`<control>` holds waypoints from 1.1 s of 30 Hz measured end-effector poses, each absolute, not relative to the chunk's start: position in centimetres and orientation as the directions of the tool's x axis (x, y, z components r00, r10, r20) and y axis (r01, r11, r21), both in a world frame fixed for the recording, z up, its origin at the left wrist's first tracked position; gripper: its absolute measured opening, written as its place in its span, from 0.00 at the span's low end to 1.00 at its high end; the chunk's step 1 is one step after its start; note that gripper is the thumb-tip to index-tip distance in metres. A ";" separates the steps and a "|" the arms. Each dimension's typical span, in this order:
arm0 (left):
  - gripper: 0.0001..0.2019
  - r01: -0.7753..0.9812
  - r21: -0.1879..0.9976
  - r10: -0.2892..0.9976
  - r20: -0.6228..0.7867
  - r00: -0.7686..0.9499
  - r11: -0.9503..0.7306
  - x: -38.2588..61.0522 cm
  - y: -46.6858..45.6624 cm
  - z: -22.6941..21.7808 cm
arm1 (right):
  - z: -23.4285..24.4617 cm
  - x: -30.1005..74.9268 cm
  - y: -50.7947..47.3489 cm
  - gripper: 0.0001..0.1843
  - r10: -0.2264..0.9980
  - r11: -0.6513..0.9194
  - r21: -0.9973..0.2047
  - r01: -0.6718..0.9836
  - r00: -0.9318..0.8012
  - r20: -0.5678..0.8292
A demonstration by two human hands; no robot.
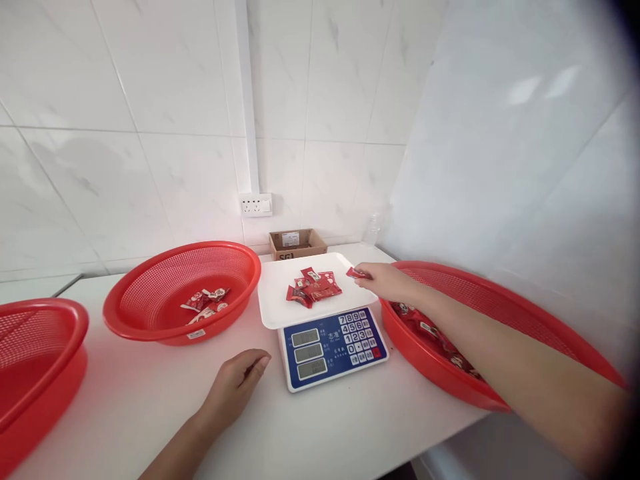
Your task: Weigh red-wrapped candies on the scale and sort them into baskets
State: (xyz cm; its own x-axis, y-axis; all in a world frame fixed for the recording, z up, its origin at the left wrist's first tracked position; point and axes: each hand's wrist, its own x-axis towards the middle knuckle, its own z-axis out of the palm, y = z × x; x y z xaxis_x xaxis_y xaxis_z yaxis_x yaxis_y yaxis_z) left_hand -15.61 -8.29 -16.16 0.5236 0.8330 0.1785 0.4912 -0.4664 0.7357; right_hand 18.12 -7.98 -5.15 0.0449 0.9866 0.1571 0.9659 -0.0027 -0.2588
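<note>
My right hand [383, 279] reaches over the right edge of the white scale tray [273, 303] and pinches a small red packet [355, 273] at its fingertips. Several red packets [313, 287] lie piled on the tray of the blue-faced electronic scale [333, 347]. My left hand [237, 387] rests on the white table [325, 433] left of the scale, fingers loosely curled and holding nothing. Under my right forearm is a red basket [500, 293] with more red packets [430, 330] in it.
A second red basket [150, 280] with a few packets [205, 303] stands left of the scale. A third red basket [35, 360] is at the far left edge. A small cardboard box [297, 243] and a wall socket [256, 205] are behind the scale. White tiled walls close the corner.
</note>
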 end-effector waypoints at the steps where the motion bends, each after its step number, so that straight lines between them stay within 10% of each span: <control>1: 0.15 0.490 0.736 0.833 0.178 0.524 -0.466 -15.6 -8.3 -16.1 | -5.1 17.1 -7.3 0.07 0.987 0.020 -0.256 0.966 0.022 0.158; 33: 0.17 0.456 0.753 0.826 0.201 0.527 -0.474 -15.7 -8.6 -16.0 | -7.4 7.7 -2.2 0.40 0.957 0.287 -0.160 0.944 -0.291 0.001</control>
State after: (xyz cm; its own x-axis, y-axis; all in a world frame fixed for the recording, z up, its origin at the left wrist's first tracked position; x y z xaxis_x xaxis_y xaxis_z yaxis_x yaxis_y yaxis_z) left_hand -15.74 -8.59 -16.03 0.5267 0.8260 0.2008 0.4565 -0.4742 0.7529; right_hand 7.70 -2.15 -7.42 -0.2909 0.9568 0.0012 0.9443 0.2873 -0.1605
